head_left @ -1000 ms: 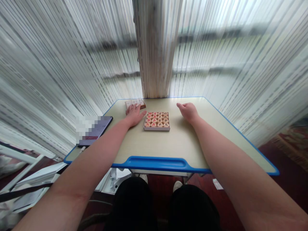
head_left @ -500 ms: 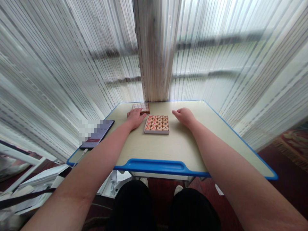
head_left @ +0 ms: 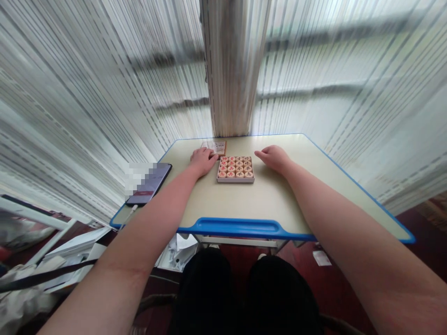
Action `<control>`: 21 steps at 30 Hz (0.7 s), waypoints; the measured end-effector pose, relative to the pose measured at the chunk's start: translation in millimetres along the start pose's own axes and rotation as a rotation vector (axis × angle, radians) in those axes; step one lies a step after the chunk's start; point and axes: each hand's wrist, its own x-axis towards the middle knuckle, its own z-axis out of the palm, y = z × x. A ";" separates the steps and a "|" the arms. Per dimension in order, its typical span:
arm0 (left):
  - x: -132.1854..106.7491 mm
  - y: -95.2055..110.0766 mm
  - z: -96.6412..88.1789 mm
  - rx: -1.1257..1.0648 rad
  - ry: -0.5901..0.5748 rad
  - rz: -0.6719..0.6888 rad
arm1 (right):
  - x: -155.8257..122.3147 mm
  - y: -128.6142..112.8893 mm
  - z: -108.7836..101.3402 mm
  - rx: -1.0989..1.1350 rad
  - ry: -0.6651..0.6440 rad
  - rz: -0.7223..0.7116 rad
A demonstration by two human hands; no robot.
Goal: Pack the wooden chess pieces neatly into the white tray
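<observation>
A shallow open box point(head_left: 235, 181) of Xiangqi pieces point(head_left: 239, 168) sits on the table between my hands. The round wooden discs stand in rows, red characters on the left and dark ones on the right. My left hand point(head_left: 204, 162) rests palm down with fingers stretched, touching or very close to the near edge of a flat printed box lid point(head_left: 217, 147). On the other side of the box, my right hand point(head_left: 275, 158) rests on its edge, fingers curled in and thumb pointing left. Nothing shows in it, though the inner fingers are partly hidden.
A tablet point(head_left: 150, 184) with a white cable point(head_left: 131, 214) lies at the table's left edge. The table point(head_left: 237, 204) has a blue rim and a blue pencil groove point(head_left: 239, 226) in front. Curtains point(head_left: 157, 70) hang behind it. White boxes point(head_left: 77, 251) stand on the floor at left.
The camera view has tilted a little, so the table sits higher and further right. My hands, the box of pieces and the lid keep nearly the same places on the table.
</observation>
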 end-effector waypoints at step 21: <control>-3.3 0.4 -13.4 -0.059 0.044 -0.085 | -3.5 -14.1 10.3 -0.108 -0.040 -0.165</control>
